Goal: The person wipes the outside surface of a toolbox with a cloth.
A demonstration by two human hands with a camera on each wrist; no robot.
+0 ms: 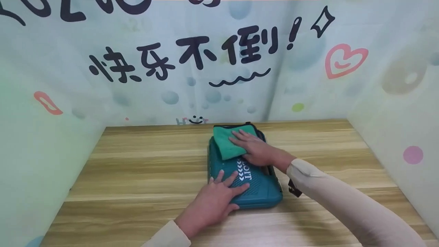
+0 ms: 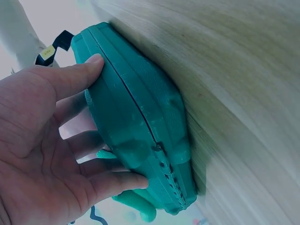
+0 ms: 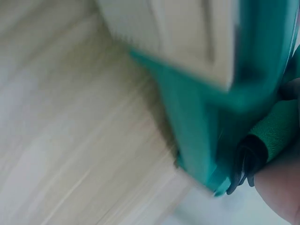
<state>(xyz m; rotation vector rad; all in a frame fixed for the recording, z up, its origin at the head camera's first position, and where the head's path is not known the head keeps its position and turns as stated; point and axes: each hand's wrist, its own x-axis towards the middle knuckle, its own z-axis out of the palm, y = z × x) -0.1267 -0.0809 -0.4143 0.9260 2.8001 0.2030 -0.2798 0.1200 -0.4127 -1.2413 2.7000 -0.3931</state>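
A teal hard-shell case [image 1: 264, 193] with white lettering and chevrons lies flat on the table. Over its far end is spread a green cloth [image 1: 224, 147], dark-edged at the back. My right hand [image 1: 253, 147] presses the cloth onto the lid with its fingers extended. At the near left corner my left hand [image 1: 214, 199] rests on the case, fingers spread over the top. The left wrist view shows the left thumb [image 2: 82, 72] against the case's side, near the lid seam. In the right wrist view, a sleeve [image 3: 173, 37] hides part of the case [image 3: 187, 122].
The wood-grain table [image 1: 144, 171] extends to both sides of the case. A printed fabric backdrop [image 1: 164, 103] with black writing stands behind it, and pale side panels flank the table. A black strap [image 2: 63, 40] with a yellow label is on the right wrist.
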